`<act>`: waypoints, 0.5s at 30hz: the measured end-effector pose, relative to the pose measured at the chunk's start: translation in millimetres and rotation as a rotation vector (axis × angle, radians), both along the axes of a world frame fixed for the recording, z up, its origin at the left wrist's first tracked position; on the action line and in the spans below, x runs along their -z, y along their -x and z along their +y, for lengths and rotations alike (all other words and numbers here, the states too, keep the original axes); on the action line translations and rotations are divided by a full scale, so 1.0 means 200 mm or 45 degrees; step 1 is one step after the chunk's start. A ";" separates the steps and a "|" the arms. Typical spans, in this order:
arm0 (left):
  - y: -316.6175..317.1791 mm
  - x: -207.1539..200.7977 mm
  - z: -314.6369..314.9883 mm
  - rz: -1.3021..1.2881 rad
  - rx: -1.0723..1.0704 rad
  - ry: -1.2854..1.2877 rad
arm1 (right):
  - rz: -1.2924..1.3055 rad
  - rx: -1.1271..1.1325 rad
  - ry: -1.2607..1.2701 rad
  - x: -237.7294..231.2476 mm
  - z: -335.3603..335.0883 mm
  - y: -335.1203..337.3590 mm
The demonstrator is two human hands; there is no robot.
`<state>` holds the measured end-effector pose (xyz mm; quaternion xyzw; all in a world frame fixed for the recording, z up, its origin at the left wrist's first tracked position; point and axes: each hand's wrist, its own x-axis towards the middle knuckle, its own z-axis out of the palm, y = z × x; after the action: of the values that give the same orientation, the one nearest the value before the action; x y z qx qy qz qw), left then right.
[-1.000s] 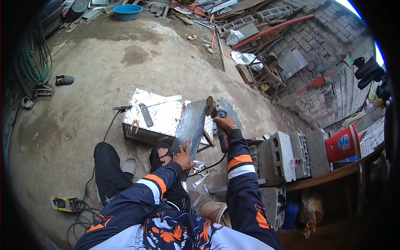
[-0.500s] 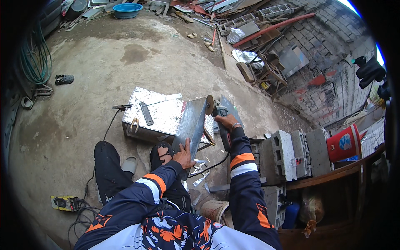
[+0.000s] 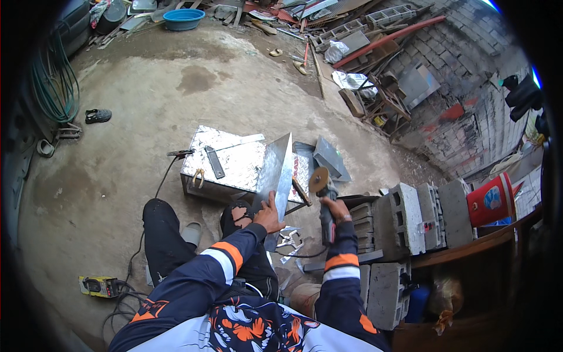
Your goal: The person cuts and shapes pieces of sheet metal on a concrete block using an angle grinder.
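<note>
My left hand (image 3: 269,217) grips the near end of a bent grey metal sheet (image 3: 280,167), which stands on edge and leans across the right part of a low box (image 3: 240,155) covered in shiny patterned metal. In my right hand (image 3: 336,210) is an angle grinder (image 3: 328,227), held to the right of the sheet. Its round brown disc (image 3: 319,179) faces up and is apart from the metal. On the box top lie a dark flat bar (image 3: 214,162), pliers (image 3: 199,177) and a light metal strip (image 3: 243,140). A cable clamp (image 3: 180,154) bites the box's left edge.
Concrete blocks (image 3: 406,218) and a red drink cooler (image 3: 489,199) line the right side. Beyond the box lie more bent sheet pieces (image 3: 331,158). Metal offcuts (image 3: 290,239) litter the floor by my knee. A yellow welding machine (image 3: 98,286) with cables sits at lower left.
The grinder has come away from the sheet's far edge, moving down toward me and slightly right. My left hand still holds the sheet, and the whole view has shifted a little.
</note>
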<state>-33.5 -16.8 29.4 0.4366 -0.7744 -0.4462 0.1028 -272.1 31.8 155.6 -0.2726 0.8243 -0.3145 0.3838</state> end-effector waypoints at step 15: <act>0.33 -0.18 -0.51 -0.063 -0.174 -0.067 | -0.428 0.721 0.314 0.30 1.28 -0.12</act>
<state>-99.5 -119.4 64.5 0.5020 -0.7330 -0.4475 0.1024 -248.3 288.3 95.7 -0.0220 0.7483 -0.5460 0.3762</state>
